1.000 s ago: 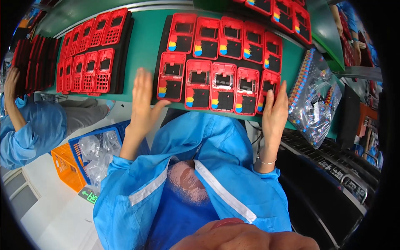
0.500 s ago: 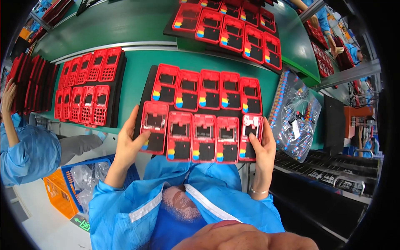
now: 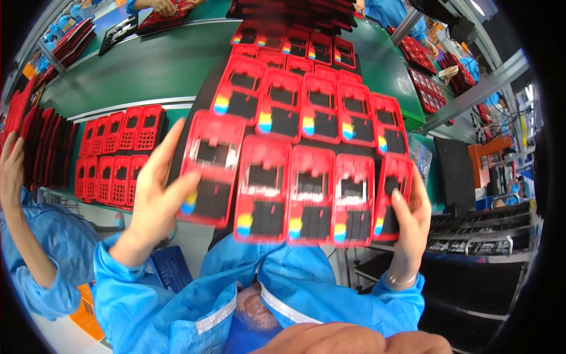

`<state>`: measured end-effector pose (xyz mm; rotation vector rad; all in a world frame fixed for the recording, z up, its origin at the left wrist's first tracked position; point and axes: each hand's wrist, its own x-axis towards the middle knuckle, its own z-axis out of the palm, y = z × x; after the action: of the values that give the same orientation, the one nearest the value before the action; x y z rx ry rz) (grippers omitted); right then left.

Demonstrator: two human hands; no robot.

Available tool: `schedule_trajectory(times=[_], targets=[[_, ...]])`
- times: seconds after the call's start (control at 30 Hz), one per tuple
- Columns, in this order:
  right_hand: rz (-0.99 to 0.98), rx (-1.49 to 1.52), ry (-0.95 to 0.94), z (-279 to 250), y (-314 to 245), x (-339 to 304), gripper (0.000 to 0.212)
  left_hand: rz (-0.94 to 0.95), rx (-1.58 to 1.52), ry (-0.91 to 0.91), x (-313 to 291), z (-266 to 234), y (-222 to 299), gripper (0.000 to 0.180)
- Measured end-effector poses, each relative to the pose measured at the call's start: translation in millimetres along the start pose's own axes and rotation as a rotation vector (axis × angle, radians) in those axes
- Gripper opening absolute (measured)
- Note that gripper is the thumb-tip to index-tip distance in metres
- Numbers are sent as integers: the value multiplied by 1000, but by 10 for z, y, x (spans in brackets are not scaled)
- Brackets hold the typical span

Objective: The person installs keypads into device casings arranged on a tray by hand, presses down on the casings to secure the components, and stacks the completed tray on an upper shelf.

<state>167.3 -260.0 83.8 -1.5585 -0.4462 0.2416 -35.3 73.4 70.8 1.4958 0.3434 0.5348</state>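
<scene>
A black tray [image 3: 199,99] hangs in front of me, lifted above the green bench, with two rows of red phone housings [image 3: 309,192] on it. Each housing has a rectangular window, a black lower area and a yellow, white and blue patch at its lower left. My left hand [image 3: 154,200] is closed on the tray's left side, its thumb over the near-left housing. On the other side my right hand [image 3: 411,219] grips the tray's right end, thumb on the near-right housing. Fingers under the tray are hidden.
Beyond stands another load of red housings [image 3: 296,42] below a stack of dark trays [image 3: 295,10]. At left lie keypad-front housings [image 3: 106,177] beside upright trays [image 3: 52,147], with a co-worker's hand [image 3: 12,171] there. A clear bag [image 3: 420,154] is at right, near a rack [image 3: 471,236].
The tray has come up closer to the camera, carried by both hands. My view has tilted toward the far bench. At left, the co-worker's hand and a red piece have moved.
</scene>
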Motion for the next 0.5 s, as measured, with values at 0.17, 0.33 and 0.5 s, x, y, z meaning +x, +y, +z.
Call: schedule_trajectory(times=[0.17,0.33,0.5], targets=[[-146,-52,-45,-236,560,1391,56,257,3,-239,1632,206,-211,59],[-283,-194,-85,-275,1240,2618,46,371,697,56,2859,375,-905,33],[-80,-190,8,-385,1479,2801,47,170,847,63,2412,537,-834,40]])
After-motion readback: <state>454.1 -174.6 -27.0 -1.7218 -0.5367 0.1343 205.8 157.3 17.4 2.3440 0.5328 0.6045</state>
